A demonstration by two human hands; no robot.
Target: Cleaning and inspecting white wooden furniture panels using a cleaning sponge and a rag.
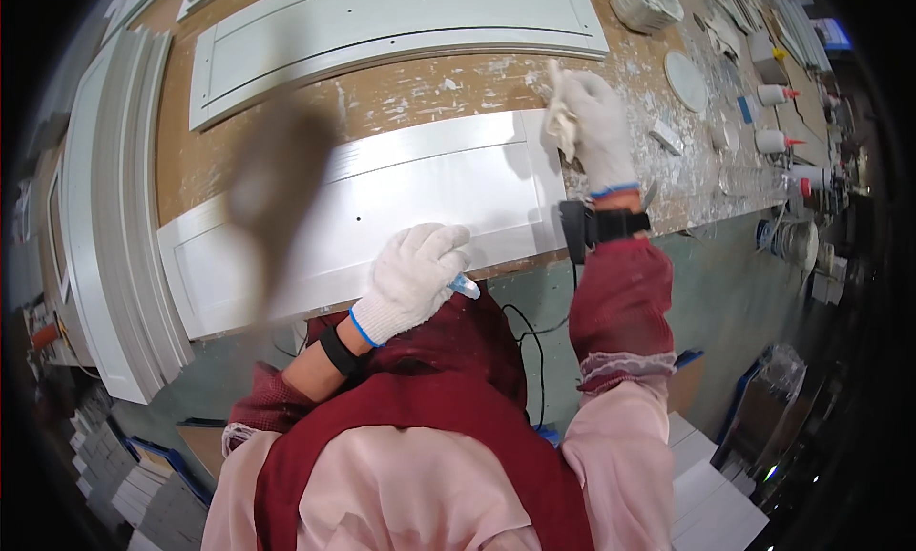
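A long white panel (429, 184) with a recessed frame lies flat on the worktable in front of me. My left hand (410, 272), in a white knitted glove, rests at its near edge. The fingers are curled round a small tool with a translucent blue handle (465, 286); only the handle's end shows, so its kind is hidden. My right hand (593, 122), also gloved, is over the table just past the panel's right end. A crumpled off-white rag (561, 126) is gripped in it and hangs down on its left side.
Another white panel (401, 21) lies beyond mine, and several (119, 217) stand stacked at the left. A white tub (647, 5), a round lid (685, 82), a small white block (666, 137) and red-tipped bottles (771, 143) are at the right. A blurred brown shape (281, 160) blocks part of the view.
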